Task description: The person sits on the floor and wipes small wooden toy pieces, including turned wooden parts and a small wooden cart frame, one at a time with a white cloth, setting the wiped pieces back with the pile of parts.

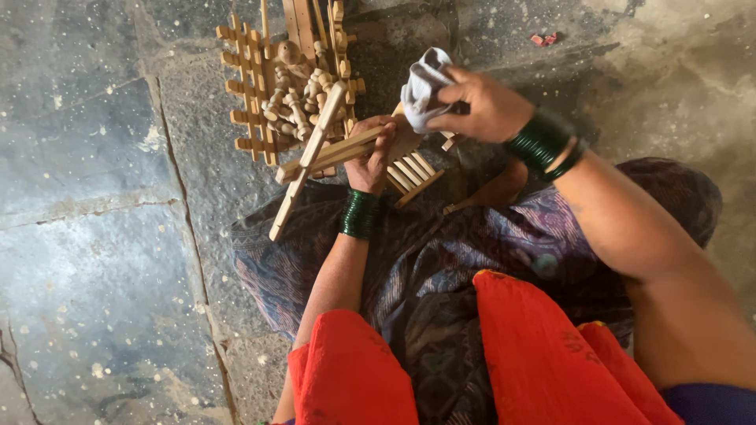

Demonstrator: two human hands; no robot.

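Left hand [372, 153] is clamped on a small wooden frame [370, 153] held above the lap, its long rails slanting toward the stone floor [94, 236]. Right hand [480, 106], nearer the frame's upper end, pinches a white cloth [424, 85] just beside it.

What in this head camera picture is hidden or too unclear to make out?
- Left hand: its palm, hidden behind the wooden sticks it grips.
- Slatted wooden piece: largely covered by both hands.
- White cloth: its lower part, bunched inside the right hand.
- Small red bits: too small to identify.
- Wooden pile: cut off at the top edge.
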